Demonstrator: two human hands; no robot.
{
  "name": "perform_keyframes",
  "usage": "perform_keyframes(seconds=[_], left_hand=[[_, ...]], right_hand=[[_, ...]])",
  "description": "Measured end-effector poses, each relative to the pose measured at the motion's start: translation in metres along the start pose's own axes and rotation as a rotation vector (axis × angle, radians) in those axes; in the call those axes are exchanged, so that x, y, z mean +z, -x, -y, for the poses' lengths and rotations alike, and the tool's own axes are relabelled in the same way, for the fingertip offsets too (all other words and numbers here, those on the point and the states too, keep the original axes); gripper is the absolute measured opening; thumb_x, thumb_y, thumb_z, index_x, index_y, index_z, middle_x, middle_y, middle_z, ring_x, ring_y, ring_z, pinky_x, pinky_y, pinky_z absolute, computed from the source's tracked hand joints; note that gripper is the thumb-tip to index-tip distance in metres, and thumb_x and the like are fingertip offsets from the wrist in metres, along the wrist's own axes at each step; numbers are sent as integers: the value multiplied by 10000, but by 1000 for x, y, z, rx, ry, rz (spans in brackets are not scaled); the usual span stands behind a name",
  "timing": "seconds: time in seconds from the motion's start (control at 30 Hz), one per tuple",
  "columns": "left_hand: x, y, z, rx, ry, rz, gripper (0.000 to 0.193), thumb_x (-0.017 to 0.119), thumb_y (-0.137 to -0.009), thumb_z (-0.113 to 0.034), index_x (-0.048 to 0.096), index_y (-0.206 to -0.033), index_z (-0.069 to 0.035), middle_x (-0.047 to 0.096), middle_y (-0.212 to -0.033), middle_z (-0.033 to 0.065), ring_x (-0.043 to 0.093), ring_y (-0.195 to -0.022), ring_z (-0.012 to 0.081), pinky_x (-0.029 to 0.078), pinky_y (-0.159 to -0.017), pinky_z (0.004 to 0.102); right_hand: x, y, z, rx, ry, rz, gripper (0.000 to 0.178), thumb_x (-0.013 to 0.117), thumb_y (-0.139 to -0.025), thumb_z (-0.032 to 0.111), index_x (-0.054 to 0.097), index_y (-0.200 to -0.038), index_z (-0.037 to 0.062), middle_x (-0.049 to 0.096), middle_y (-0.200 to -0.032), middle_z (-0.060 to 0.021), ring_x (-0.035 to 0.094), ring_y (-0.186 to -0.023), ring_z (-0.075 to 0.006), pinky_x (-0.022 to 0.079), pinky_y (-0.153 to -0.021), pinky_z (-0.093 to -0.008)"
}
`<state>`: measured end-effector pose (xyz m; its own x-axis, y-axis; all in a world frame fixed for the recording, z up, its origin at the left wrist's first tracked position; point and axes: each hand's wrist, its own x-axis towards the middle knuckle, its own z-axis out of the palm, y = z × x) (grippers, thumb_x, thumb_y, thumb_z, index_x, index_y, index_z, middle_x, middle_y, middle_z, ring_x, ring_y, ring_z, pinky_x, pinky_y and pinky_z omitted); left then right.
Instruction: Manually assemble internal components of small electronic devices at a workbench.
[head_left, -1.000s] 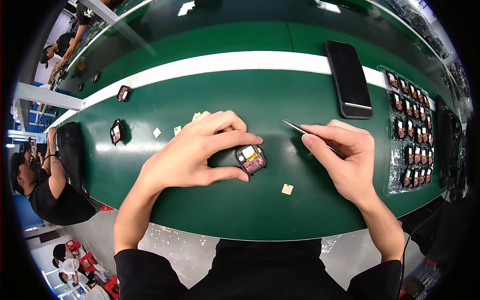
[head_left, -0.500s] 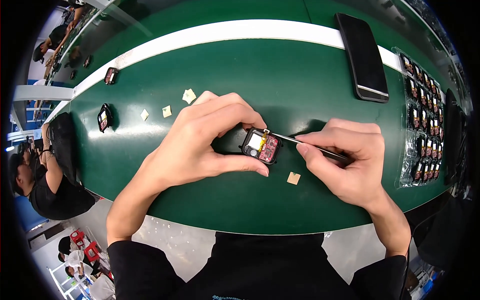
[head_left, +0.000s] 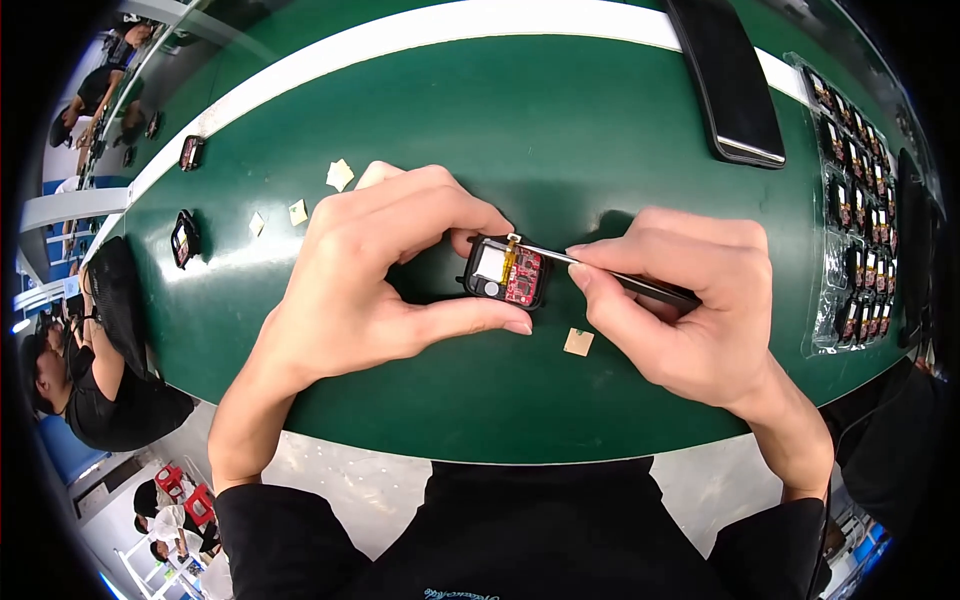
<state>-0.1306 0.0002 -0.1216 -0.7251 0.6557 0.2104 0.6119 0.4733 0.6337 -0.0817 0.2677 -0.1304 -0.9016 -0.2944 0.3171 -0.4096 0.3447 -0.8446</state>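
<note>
My left hand (head_left: 380, 270) pinches a small black device case (head_left: 503, 274) between thumb and fingers; inside it show a red circuit board, a white patch and a yellow strip. My right hand (head_left: 680, 310) grips thin metal tweezers (head_left: 610, 272), whose tip rests on the top edge of the case. Both hands hover just over the green mat (head_left: 560, 130). A small tan paper square (head_left: 578, 342) lies on the mat right below the case, beside my right hand.
A dark phone (head_left: 728, 80) lies at the back right. A clear tray (head_left: 860, 200) of several small red boards lines the right edge. Two more black cases (head_left: 184, 238) (head_left: 190, 152) and tan paper scraps (head_left: 340, 176) lie at the left. People sit at the far left.
My hands and the case have drawn closer to the camera. The tweezers, held apart from the case a second ago, now touch its top edge.
</note>
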Motion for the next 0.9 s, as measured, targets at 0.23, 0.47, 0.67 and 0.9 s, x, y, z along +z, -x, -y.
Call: perform_keyframes(seconds=[0.23,0.47,0.67,0.9], left_hand=[[0,-1,-3,-37,11,0,587,1080,-616,-320,827,-1080,-63,650,-770,-24,434,-640,121,365,-656,297],[-2,-3,-6,-11,-36,-9,505,1040,-710,-356,806,-1053,-69,670,-768,1,595,-666,153,407,-661,320],[0,-3,0,22,-38,-33,552,1072,-630,-305,839,-1066,-61,638,-735,-14,455,-620,126,385,-648,307],[-12,-5,12,22,35,86,642,1078,-599,-373,845,-1107,-57,652,-749,-13,448,-620,110,353,-663,298]], right_hand=[[-4,0,3,-9,46,10,50,819,-883,-45,817,-929,-27,701,-698,-50,731,-558,-134,454,-445,-259],[1,5,-1,-215,287,-64,223,877,-803,-19,832,-1021,-2,668,-759,-28,683,-560,-159,481,-450,-300],[6,5,-3,-255,331,-95,227,870,-793,-22,829,-1016,3,640,-764,-16,650,-560,-157,478,-452,-302],[0,3,0,-65,61,11,105,813,-898,-74,823,-997,-40,688,-732,-50,716,-560,-135,472,-446,-264]])
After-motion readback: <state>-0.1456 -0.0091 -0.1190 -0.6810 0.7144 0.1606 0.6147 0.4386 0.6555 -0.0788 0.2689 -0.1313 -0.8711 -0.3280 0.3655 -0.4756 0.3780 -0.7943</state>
